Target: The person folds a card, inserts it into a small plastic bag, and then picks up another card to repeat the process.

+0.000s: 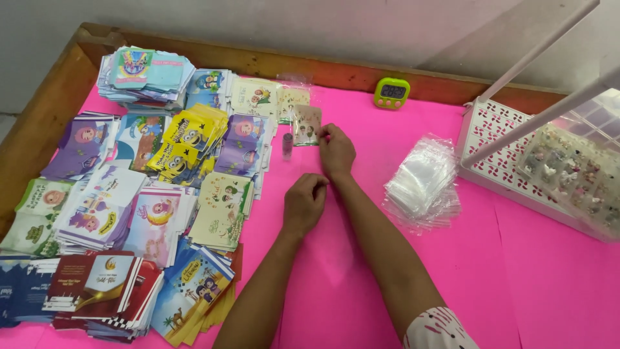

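My right hand (337, 152) reaches forward over the pink table (361, 271) and pinches the right edge of a small clear plastic packet (306, 125) with a printed card inside. A small dark tube-shaped item (287, 146) lies just left of the packet. My left hand (303, 203) rests nearer to me, fingers curled in; whether it holds anything I cannot tell. Stacks of colourful printed envelopes (155, 168) cover the table's left half.
A pile of clear plastic sleeves (423, 181) lies right of my hands. A white perforated basket (516, 168) with small trinkets stands at the far right, white bars crossing above it. A green digital timer (391, 93) sits against the wooden back rim (290, 64).
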